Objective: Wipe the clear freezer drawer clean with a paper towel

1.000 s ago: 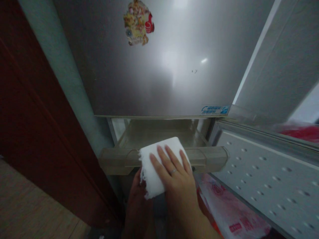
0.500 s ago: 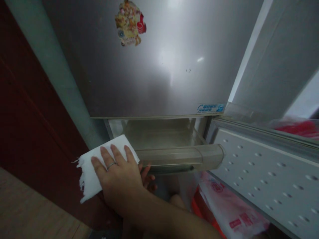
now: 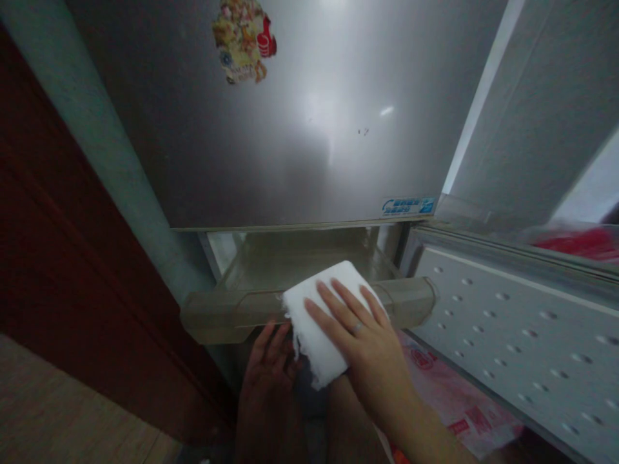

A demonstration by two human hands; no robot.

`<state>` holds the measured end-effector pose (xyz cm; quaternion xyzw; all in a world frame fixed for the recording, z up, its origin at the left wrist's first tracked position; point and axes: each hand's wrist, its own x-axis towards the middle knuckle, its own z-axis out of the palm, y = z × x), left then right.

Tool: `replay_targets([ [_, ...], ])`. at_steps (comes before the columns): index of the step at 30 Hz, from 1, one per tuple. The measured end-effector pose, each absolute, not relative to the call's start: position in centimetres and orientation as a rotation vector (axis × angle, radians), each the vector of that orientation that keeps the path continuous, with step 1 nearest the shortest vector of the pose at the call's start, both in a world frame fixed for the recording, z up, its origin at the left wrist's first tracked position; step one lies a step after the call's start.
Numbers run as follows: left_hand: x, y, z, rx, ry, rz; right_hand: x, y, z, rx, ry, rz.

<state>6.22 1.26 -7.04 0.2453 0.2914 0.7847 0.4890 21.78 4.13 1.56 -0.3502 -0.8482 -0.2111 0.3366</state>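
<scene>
My right hand (image 3: 370,335) lies over a folded white cloth (image 3: 322,341) with a frayed left edge and presses it against the front of a clear plastic drawer (image 3: 213,316). A ring is on one of its fingers. My left hand (image 3: 271,361) is below the drawer front, left of the cloth, with its fingers curled up at the lower edge; the fingertips are partly hidden there. The drawer is pulled part way out of the lower compartment of a silver refrigerator (image 3: 271,154), and no contents show inside it.
The lower refrigerator door (image 3: 507,348) stands open at the right, its dimpled inner side facing left. Pink and white plastic bags (image 3: 464,399) lie below it. Reddish-brown woodwork (image 3: 72,270) runs close by on the left. A food-picture sticker (image 3: 244,42) is on the upper door.
My right hand has moved right with the cloth, from the drawer front's left end to its middle and right. The left end and my left hand are now uncovered.
</scene>
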Motion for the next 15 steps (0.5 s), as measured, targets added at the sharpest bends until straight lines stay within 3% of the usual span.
replay_targets([
  [8,5.9,0.3,-5.8,0.513,0.679,1.853,31.3,5.0,-0.6,-1.134,-2.097,-0.552],
  [15,5.5,0.6,-6.2,0.516,0.724,1.813,33.1,5.3,-0.4,-1.118,-1.912,-0.398],
])
